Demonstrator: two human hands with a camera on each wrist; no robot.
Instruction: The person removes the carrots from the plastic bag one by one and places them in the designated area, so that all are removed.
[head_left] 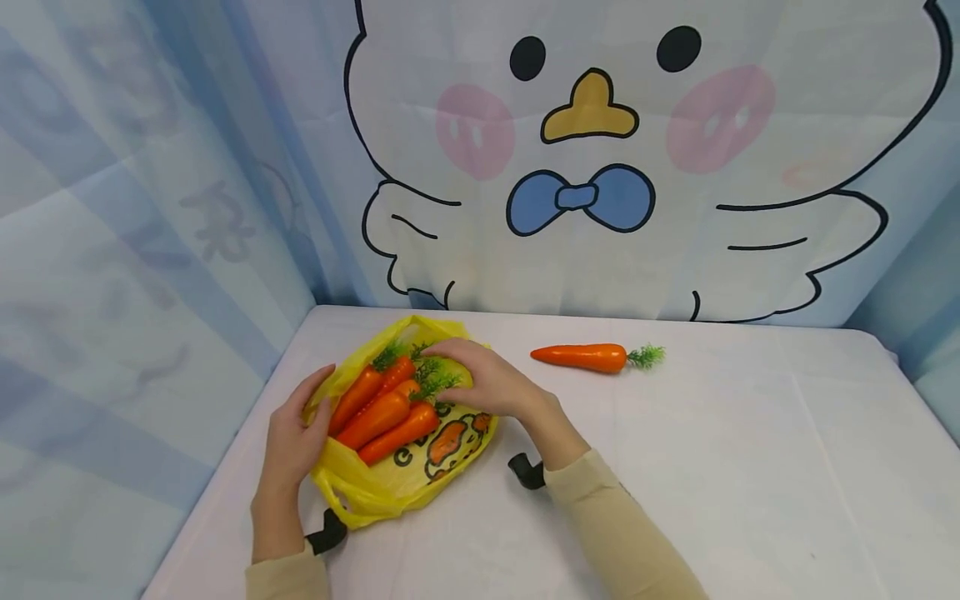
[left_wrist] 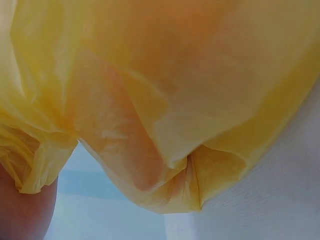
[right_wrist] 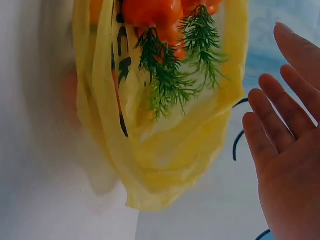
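Several orange carrots (head_left: 401, 432) with green frilly tops lie side by side in a yellow plastic bag (head_left: 358, 492), its mouth spread wide. My left hand (head_left: 291, 440) holds the bag's left rim, thumb on the inner side and fingers outside. In the left wrist view, the yellow plastic (left_wrist: 225, 100) covers part of that hand. Over the bag's right side, near the carrot tops (right_wrist: 170, 82), is my right hand (head_left: 491, 379). Its fingers look straight and spread in the right wrist view, with nothing in the palm (right_wrist: 295, 175).
One more carrot (head_left: 581, 357) lies on the white table (head_left: 735, 467), to the right of the bag. Black wrist mounts (head_left: 527, 472) stick out from both sleeves. Behind the table hangs a printed curtain (head_left: 585, 275); another curtain (head_left: 150, 333) runs along the left.
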